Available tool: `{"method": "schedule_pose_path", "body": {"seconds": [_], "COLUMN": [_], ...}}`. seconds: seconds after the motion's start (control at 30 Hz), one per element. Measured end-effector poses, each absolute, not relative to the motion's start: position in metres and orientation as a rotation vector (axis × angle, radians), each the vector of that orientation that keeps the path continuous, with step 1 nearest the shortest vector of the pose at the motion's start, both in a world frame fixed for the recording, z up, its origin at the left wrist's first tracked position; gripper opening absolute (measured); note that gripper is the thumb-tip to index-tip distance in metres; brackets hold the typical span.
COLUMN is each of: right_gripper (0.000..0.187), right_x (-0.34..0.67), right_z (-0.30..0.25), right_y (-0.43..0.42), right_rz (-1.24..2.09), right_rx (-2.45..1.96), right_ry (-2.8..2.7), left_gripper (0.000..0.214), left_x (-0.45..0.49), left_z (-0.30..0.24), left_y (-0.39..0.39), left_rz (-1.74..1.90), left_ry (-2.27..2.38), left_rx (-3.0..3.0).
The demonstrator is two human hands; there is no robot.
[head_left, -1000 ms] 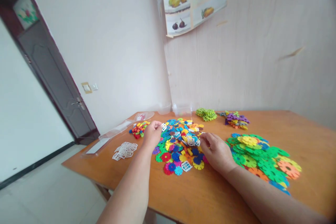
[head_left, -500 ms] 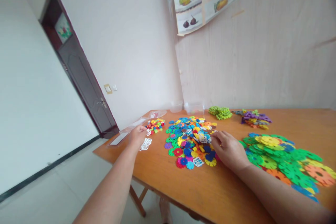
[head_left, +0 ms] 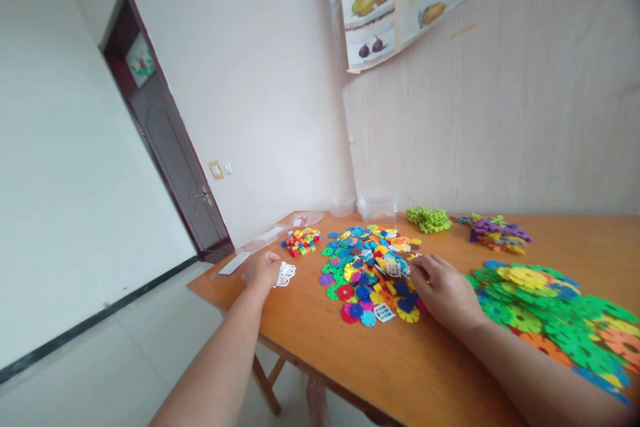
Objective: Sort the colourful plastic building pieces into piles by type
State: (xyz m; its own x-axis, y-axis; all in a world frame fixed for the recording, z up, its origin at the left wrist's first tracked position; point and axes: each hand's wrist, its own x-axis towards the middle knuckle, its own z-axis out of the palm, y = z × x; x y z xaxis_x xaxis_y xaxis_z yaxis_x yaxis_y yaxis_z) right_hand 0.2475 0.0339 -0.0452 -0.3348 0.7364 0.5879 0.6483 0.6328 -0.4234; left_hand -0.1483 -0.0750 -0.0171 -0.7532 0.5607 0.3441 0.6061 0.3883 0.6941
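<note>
My left hand [head_left: 264, 271] is beside a small heap of white lattice pieces [head_left: 286, 275], like little window frames, near the table's left side. Its fingers are curled together, and whatever they may hold is hidden. My right hand [head_left: 445, 287] rests at the right edge of a heap of colourful notched plastic discs [head_left: 345, 291]. Thumb and fingers are pinched there, with a whitish bit by the tips that I cannot make out. Several white lattice pieces lie among the discs, one of them [head_left: 385, 312] at the heap's front edge.
Small coloured blocks [head_left: 301, 241] lie behind the white pieces. Larger notched discs [head_left: 545, 307] spread near my right forearm. Green pieces [head_left: 428, 219] and purple pieces [head_left: 500, 230] are stacked at the back. Clear containers [head_left: 377, 209] stand by the wall, and flat clear bags [head_left: 245, 257] lie along the left edge.
My left hand has lowered beside the white heap; the lattice piece that showed at its fingertips no longer stands apart. My right hand stays at the disc heap. The view has shifted slightly.
</note>
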Motion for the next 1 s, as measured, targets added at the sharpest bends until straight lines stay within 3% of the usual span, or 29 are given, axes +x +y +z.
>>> {"method": "schedule_pose_path", "body": {"seconds": [0.43,0.8,1.0], "right_gripper": [0.023,0.022,0.023], "right_x": [0.246,0.247,0.246], "right_z": [-0.043,-0.043,-0.040], "right_y": [0.032,0.033,0.031], "right_rz": [0.190,0.214,0.241], "right_rx": [-1.104,-1.088,-1.097], "right_ry": [-2.064,-2.051,-2.037], "left_gripper": [0.011,0.022,0.036], "left_x": [-0.138,-0.053,-0.008], "left_z": [-0.013,-0.017,-0.013], "left_y": [-0.058,0.013,0.024], "left_rz": [-1.106,-1.491,-1.112], "left_ry": [-2.520,-2.280,-2.196], "left_rx": [-1.081,-1.755,-2.105]}}
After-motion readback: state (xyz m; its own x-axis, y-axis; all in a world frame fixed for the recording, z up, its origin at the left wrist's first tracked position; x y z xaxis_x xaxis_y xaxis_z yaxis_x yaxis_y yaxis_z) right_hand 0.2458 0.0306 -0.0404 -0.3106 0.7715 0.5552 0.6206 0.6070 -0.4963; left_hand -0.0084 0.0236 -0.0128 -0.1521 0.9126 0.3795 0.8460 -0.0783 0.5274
